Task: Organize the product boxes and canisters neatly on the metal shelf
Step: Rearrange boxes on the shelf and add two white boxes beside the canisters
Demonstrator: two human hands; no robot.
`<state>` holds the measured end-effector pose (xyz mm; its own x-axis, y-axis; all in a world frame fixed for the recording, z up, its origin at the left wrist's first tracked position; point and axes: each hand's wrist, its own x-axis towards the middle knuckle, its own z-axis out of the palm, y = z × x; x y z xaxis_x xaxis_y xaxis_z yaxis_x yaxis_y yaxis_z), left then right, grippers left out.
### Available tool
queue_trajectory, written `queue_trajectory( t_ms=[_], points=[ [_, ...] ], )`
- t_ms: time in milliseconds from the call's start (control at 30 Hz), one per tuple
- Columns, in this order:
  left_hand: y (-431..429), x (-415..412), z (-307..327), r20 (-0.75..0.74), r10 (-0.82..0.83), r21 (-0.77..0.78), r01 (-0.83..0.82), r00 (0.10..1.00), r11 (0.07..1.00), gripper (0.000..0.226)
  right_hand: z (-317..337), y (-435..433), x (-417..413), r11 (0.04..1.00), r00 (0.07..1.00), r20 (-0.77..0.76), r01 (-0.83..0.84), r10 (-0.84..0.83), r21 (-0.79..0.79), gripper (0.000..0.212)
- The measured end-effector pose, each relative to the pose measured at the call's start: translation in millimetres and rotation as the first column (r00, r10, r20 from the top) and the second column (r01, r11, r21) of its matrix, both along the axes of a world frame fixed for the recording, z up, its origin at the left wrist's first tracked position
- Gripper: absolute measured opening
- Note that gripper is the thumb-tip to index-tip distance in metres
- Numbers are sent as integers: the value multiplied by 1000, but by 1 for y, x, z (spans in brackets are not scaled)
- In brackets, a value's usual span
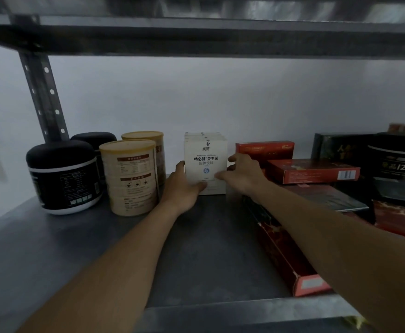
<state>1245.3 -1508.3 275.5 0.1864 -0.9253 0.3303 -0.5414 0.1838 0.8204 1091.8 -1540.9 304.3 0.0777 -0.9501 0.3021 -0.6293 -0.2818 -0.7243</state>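
Note:
A row of white boxes (205, 152) stands upright at the middle back of the grey metal shelf (208, 255). My left hand (183, 188) presses the front box's left side and lower edge. My right hand (243, 174) clasps its right side, fingers across the front. Left of them stand two cream canisters (130, 176) and two black canisters (63, 176). To the right lie red boxes (313, 170) and a long red box (283, 251) under my right forearm.
Dark boxes and a black canister (397, 162) crowd the far right. A perforated shelf post (41, 92) rises at the back left. The upper shelf (201, 37) hangs low overhead. A white wall closes the back.

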Motion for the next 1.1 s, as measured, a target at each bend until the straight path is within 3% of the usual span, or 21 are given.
queue_trajectory(
  t_ms=[167,300,600,700,933,1100],
  points=[
    [14,-3,9,-7,56,36,-55,998,998,73,5,7,0,999,999,-35,27,-29,-39,67],
    [27,-4,17,13,78,52,-79,997,996,73,10,11,1,999,994,-105,23,-26,-26,55],
    [55,-8,23,35,63,70,-65,997,995,68,22,29,-8,996,980,-192,37,-53,-84,61],
    [63,-7,25,4,70,77,-70,998,995,68,27,41,-13,990,981,-179,49,-73,-136,54],
    [93,-3,29,-68,26,23,-24,997,999,63,38,105,-24,976,993,-116,2,-28,-217,63],
    [134,1,25,-134,-79,-20,77,988,997,56,28,180,-28,948,992,17,121,-122,-295,51]
  ],
)
